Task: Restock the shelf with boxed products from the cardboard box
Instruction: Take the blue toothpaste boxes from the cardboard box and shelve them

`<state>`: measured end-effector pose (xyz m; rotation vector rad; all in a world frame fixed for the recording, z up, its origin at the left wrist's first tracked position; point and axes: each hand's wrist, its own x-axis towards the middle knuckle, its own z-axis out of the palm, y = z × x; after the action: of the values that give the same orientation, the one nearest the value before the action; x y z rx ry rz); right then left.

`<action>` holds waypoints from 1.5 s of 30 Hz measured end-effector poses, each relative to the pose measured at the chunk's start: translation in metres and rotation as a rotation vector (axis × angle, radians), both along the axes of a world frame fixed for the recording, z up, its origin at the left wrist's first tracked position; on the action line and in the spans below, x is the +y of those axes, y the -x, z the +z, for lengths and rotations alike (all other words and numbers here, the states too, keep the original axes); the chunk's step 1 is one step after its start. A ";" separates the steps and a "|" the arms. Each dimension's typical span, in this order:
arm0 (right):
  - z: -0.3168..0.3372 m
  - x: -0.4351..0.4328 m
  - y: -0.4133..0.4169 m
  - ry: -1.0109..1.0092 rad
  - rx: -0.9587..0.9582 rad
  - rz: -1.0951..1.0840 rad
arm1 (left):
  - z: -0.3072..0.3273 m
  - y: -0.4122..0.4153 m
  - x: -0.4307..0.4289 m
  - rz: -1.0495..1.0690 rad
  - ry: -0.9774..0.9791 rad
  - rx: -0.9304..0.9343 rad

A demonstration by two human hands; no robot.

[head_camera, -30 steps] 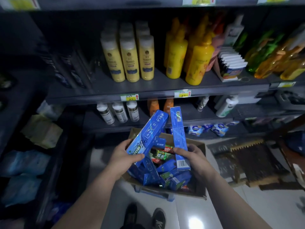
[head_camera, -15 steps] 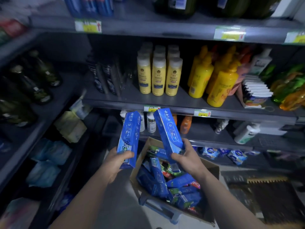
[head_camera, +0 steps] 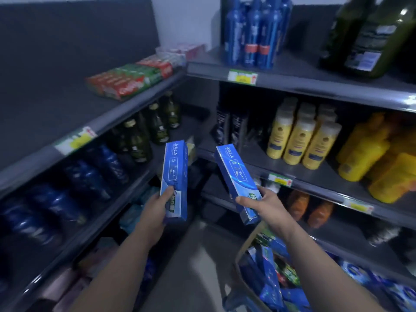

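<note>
While red and green boxes point(head_camera: 126, 84) already lie on the upper left shelf point(head_camera: 117, 117), the left hand point(head_camera: 155, 210) grips one blue box point(head_camera: 174, 176) upright, and the right hand point(head_camera: 265, 203) clamps a second blue box point(head_camera: 236, 179), tilted. Neither is shelved yet; the cardboard box point(head_camera: 246, 243) at lower right holds many more, so most restocking seems left.

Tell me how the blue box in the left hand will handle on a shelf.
The blue box looks stiff: it stands straight though the left hand grips only its lower end. Probably light, since that grip carries it. Long and narrow, it would likely tip if stood on end; laid flat like the red and green boxes it should sit steady.
</note>
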<state>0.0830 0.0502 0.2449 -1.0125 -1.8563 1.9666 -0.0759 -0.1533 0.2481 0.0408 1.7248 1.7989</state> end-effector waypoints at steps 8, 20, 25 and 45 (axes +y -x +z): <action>0.060 -0.094 0.089 -0.038 0.137 0.193 | 0.058 0.044 -0.110 0.191 -0.008 0.208; 0.107 -0.221 0.186 -0.096 0.273 0.481 | 0.115 0.066 -0.248 0.479 -0.168 0.370; 0.122 -0.251 0.218 -0.139 0.317 0.614 | 0.139 0.074 -0.297 0.686 -0.307 0.379; 0.164 -0.375 0.306 -0.150 0.412 1.252 | 0.149 0.009 -0.408 1.388 -0.145 0.651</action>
<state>-0.2234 -0.3250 0.4090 0.8147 -2.5266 2.1814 -0.0850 -0.5613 0.3971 -0.7666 2.2770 3.1378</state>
